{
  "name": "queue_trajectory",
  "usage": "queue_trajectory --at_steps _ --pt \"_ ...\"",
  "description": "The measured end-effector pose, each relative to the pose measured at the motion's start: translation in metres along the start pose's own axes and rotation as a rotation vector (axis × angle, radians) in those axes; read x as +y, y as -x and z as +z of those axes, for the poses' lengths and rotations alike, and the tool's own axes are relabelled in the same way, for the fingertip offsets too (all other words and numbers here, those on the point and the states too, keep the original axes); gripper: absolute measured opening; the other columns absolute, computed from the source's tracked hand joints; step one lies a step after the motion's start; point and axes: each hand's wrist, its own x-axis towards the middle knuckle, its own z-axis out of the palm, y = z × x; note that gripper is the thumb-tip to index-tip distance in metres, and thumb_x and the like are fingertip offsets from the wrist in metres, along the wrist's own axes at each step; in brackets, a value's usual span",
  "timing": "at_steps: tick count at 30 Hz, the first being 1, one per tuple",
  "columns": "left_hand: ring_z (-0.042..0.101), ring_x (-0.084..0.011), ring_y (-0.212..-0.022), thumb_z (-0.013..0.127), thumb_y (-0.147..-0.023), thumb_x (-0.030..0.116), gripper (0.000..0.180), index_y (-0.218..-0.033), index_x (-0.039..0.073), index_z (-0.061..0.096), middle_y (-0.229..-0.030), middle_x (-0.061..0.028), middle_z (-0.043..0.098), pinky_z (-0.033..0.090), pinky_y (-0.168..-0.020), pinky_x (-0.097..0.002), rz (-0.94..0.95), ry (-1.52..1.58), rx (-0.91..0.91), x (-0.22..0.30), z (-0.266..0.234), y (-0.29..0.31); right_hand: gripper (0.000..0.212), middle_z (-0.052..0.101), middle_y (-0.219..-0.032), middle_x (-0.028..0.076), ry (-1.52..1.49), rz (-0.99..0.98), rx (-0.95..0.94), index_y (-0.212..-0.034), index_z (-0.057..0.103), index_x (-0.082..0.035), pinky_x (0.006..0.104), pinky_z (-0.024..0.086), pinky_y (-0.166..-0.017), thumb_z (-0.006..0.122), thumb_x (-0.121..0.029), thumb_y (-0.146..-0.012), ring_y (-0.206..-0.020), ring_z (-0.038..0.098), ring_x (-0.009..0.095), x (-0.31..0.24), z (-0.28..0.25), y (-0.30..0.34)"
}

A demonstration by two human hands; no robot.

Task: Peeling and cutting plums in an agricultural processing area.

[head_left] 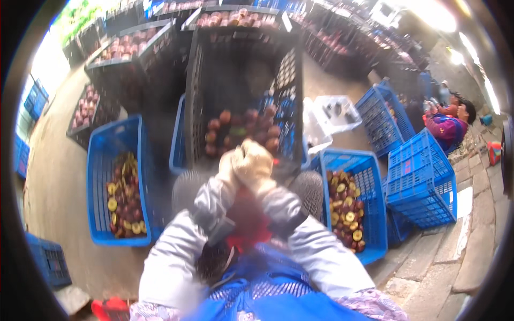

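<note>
My left hand (227, 167) and my right hand (254, 166), both in pale beige gloves, are pressed together at the near edge of a tilted black plastic crate (191, 101). Their fingers are closed; anything between them is hidden. Just beyond my hands, round reddish-purple fruits (272, 131) lie in the low end of that crate. Blue crates flank my knees: the left one (96, 214) and the right one (381, 235). Inside them are cut purple-skinned fruits (128, 206) with yellow insides.
White plastic tubs (342, 127) stand right of the black crate. Stacked blue crates (420, 176) rise farther right, and another person (447, 125) sits beyond them. Black crates full of fruit (126, 48) line the back. A blue crate (48, 262) lies at the lower left.
</note>
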Motion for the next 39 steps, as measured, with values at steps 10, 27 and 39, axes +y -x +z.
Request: queue_trajectory --at_steps 10,27,39 --pt "0.055 -0.0263 -0.100 0.038 -0.088 0.043 0.039 -0.110 0.015 0.053 -0.106 -0.0070 0.058 0.044 -0.087 -0.0455 -0.660 0.873 0.155 0.032 0.010 0.014 0.011 0.053 -0.065 0.013 0.030 -0.312 -0.256 -0.069 0.054 -0.006 0.0413 0.044 -0.057 0.058 -0.015 -0.073 -0.065 0.055 0.034 0.031 0.023 -0.013" --pt "0.053 -0.0252 -0.107 0.031 -0.089 0.039 0.044 -0.117 0.011 0.050 -0.115 -0.0099 0.055 0.044 -0.092 -0.0437 -0.693 0.922 0.212 0.050 0.024 0.018 0.014 0.055 -0.065 0.009 -0.028 -0.573 -0.515 -0.068 0.058 -0.009 0.0422 0.046 -0.058 0.059 -0.023 -0.066 -0.067 0.057 0.030 0.044 0.016 -0.042" --pt "0.060 -0.0199 -0.086 0.060 -0.077 0.022 0.028 -0.102 0.010 0.058 -0.088 -0.0041 0.060 0.050 -0.077 -0.0342 -0.428 0.655 -0.386 -0.034 0.000 0.010 0.015 0.051 -0.068 0.009 -0.151 -0.694 -0.559 -0.066 0.054 -0.008 0.0398 0.046 -0.059 0.061 -0.020 -0.061 -0.067 0.054 0.030 0.017 -0.016 -0.034"
